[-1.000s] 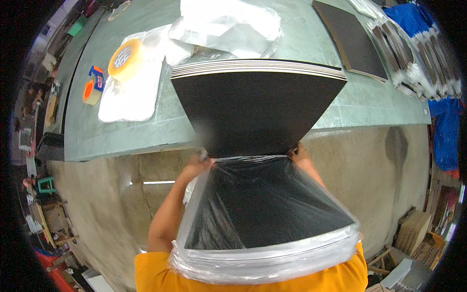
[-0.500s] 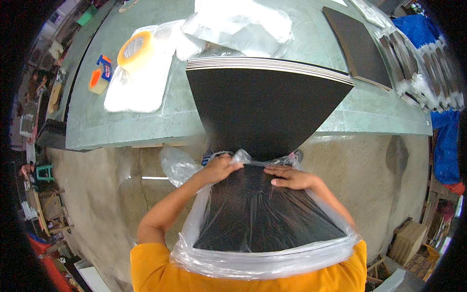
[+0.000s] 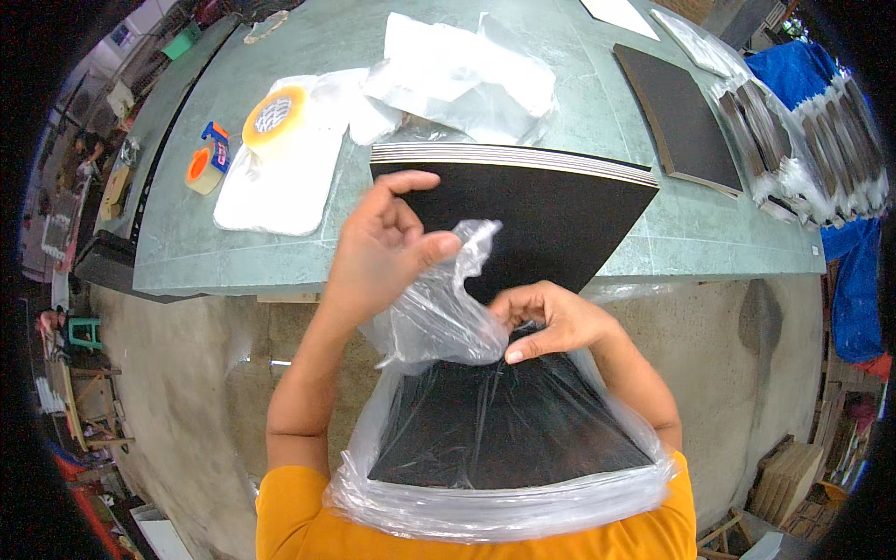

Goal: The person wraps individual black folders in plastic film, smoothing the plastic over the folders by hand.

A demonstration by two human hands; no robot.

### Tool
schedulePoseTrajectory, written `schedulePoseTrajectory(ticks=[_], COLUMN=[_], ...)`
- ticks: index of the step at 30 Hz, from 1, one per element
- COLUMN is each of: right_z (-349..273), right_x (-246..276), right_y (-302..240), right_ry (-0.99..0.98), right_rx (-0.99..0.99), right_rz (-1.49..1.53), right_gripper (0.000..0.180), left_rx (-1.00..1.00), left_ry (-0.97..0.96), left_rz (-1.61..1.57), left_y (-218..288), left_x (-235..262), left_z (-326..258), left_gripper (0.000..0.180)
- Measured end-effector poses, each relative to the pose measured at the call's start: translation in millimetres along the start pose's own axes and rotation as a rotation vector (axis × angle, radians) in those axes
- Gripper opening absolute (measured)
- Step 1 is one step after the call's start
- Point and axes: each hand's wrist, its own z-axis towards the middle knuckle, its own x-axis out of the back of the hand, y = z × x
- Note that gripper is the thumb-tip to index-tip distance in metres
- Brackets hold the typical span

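A stack of black-faced boards with pale edges (image 3: 523, 201) leans against the table edge, sloping down toward me. Its near part sits inside a clear plastic bag (image 3: 509, 420), bunched in folds close to my body. My left hand (image 3: 378, 247) is raised over the stack's left side, index finger stretched out and thumb apart, beside a loose flap of the bag. Lower down, my right hand (image 3: 560, 322) pinches the bag's film between thumb and fingers, at the middle of the stack. The flap partly covers the boards between both hands.
On the green table (image 3: 308, 252) lie a large tape roll (image 3: 273, 117) on folded white plastic, a blue-and-orange tape dispenser (image 3: 207, 161) and crumpled clear plastic (image 3: 467, 75). To the right are another black board (image 3: 677, 117) and several plastic-wrapped packs (image 3: 793, 140).
My left hand has lifted up and away from the bag's edge, and the loose flap has swung rightward over the boards. My right hand has changed from lying flat to pinching film.
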Motion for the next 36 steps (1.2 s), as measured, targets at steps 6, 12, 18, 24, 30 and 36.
schedulePoseTrajectory(ticks=[6,12,18,24,30,36], right_z=[3,-4,-13,-1,-30,6], right_x=[-20,-7,-4,-15,5,-15], right_y=[-21,-14,-24,-20,-24,-38], right_ry=[0.428,0.541,0.301,0.292,0.317,0.510], right_rx=[-0.015,-0.078,0.028,0.126,0.107,0.292], right_rz=[-0.355,-0.120,0.404,0.595,0.316,-0.587], right_gripper=[0.021,0.014,0.015,0.027,0.020,0.030], left_rx=[-0.028,-0.194,-0.215,0.115,0.165,-0.150], left_ry=[0.137,0.235,-0.021,-0.308,-0.002,-0.404], left_rz=[0.174,0.335,0.377,-0.182,0.238,0.319], left_y=[-17,-16,23,5,-19,15], left_x=[-15,-10,-2,-30,66,-2], left_z=[-7,-6,-23,-33,-20,-25], left_gripper=[0.041,0.027,0.013,0.011,0.011,0.019])
